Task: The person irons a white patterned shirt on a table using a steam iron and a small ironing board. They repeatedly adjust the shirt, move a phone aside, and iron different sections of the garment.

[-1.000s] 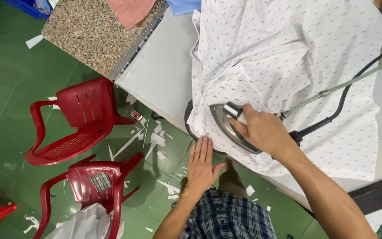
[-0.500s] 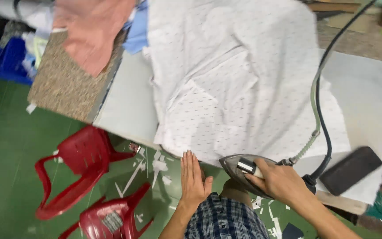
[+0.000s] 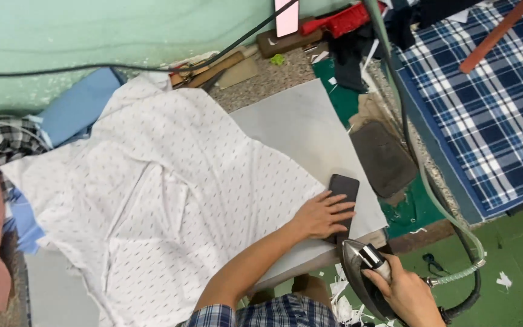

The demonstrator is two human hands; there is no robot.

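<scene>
1. Head view: the left hand [image 3: 322, 217] lies flat, fingers spread, on a black rectangular pad [image 3: 342, 192] near the front right corner of the pale grey pressing board [image 3: 292, 124], gripping nothing.
2. The right hand [image 3: 404, 292] is wrapped around the handle of a grey steam iron [image 3: 364, 275], held off the board's front edge over the green floor [image 3: 509, 254] (hose and cable trail right).
3. The white patterned shirt [image 3: 152, 194] covers the board's left; bare board stays open behind the pad.
</scene>
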